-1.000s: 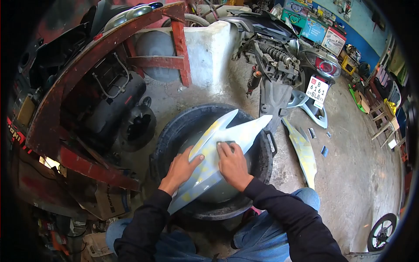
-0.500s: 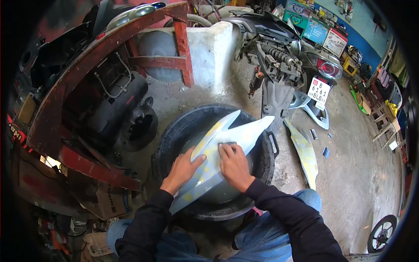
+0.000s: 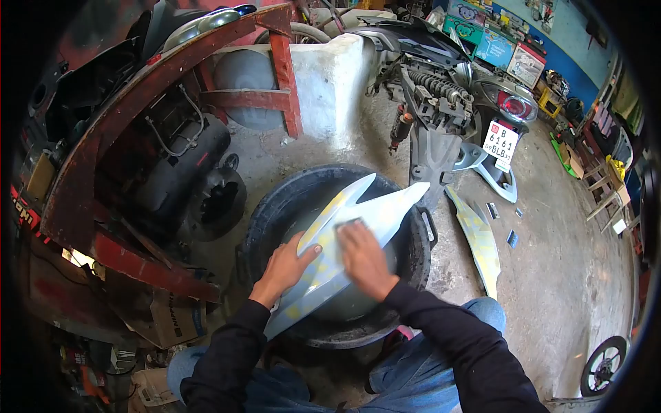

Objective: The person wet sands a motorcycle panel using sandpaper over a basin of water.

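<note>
A pointed motorcycle body panel (image 3: 377, 212), pale grey-blue with yellow patches, lies slanted across a black tub (image 3: 265, 199) with cloudy water (image 3: 358, 303) in it. With my left hand (image 3: 282, 272) I grip the panel's left edge, thumb on top and fingers partly hidden behind the rim. My right hand (image 3: 365, 258), smeared by motion, presses flat fingers on the panel's middle. Under its fingertips shows the dark edge of a small piece that looks like sandpaper (image 3: 352, 221); most of it is covered.
Right of the tub, a second patchy panel (image 3: 476, 241) lies on the concrete floor beside small blue and dark pieces (image 3: 512, 239). A partly stripped motorcycle (image 3: 441, 89) stands ahead. On the left are a red wooden frame (image 3: 103, 131) and a dark tank (image 3: 186, 162).
My right hand has slid slightly left and up across the panel with the dark piece under its fingers. My left hand keeps its hold; the panel has barely shifted.
</note>
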`<state>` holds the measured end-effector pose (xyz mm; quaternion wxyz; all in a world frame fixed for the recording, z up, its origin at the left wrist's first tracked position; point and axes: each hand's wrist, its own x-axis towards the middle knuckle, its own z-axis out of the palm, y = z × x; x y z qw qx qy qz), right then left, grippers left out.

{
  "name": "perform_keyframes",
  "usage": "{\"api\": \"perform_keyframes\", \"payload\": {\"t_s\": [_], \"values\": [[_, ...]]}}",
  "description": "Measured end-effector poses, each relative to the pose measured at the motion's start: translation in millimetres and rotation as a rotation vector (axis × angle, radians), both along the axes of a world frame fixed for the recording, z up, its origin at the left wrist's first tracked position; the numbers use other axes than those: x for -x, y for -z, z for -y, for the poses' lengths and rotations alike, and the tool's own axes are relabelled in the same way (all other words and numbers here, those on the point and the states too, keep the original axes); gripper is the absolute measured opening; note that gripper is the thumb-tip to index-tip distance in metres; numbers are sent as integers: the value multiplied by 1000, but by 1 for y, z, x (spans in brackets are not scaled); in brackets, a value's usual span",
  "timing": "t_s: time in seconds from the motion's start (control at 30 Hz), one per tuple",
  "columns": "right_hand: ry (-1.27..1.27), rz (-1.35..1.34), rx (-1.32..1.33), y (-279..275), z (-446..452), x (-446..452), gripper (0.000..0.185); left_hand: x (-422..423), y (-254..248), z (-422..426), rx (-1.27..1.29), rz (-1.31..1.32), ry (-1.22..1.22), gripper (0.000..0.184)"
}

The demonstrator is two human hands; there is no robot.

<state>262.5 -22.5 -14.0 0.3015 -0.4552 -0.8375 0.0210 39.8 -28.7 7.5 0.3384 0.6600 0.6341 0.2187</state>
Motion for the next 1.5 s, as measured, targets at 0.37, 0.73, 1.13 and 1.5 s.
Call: {"api": "perform_keyframes", "payload": {"t_s": [0.37, 0.73, 1.13, 1.5], "values": [[-218, -82, -28, 31, -18, -15, 49, -2, -3, -1, 21, 14, 1, 66], [-14, -148, -22, 24, -17, 4, 47, -2, -3, 0, 0, 6, 21, 61], [-47, -212, 141, 17, -32, -8, 43, -3, -1, -1, 4, -26, -3, 63], [-81, -174, -59, 25, -15, 13, 36, -1, 2, -1, 33, 8, -9, 62]]}}
